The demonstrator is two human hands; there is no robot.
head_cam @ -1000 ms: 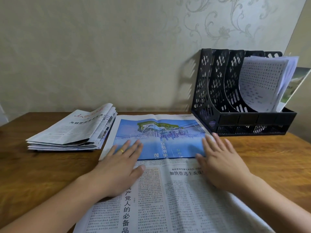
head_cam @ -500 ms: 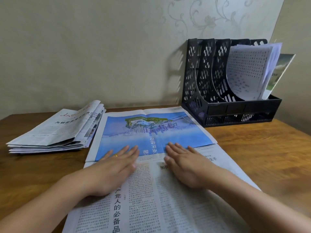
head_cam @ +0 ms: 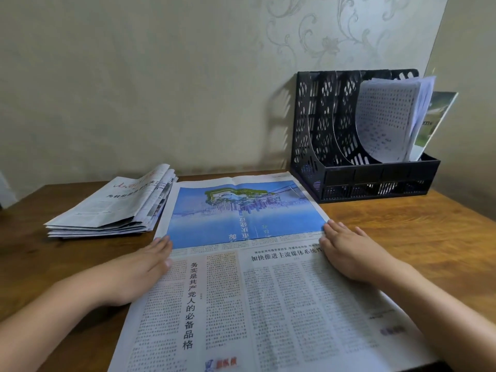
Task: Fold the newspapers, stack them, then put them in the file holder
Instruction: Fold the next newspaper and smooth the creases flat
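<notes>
A large newspaper (head_cam: 255, 285) lies spread flat on the wooden table (head_cam: 416, 237), with a blue picture on its far half and text columns near me. My left hand (head_cam: 139, 267) rests flat at the paper's left edge, by the fold line. My right hand (head_cam: 351, 253) lies flat at the right edge, at the same line. Neither hand grips anything. A stack of folded newspapers (head_cam: 112, 208) sits at the left. The black mesh file holder (head_cam: 359, 181) stands at the back right against the wall.
The file holder's right slots hold white printed sheets (head_cam: 386, 119) and a green-covered booklet (head_cam: 434, 116); its left slots look empty. A patterned wall runs behind the table. Bare wood shows right of the newspaper.
Both hands slid outward along the crease, from the middle of the newspaper to its left and right edges. The camera view shifted slightly.
</notes>
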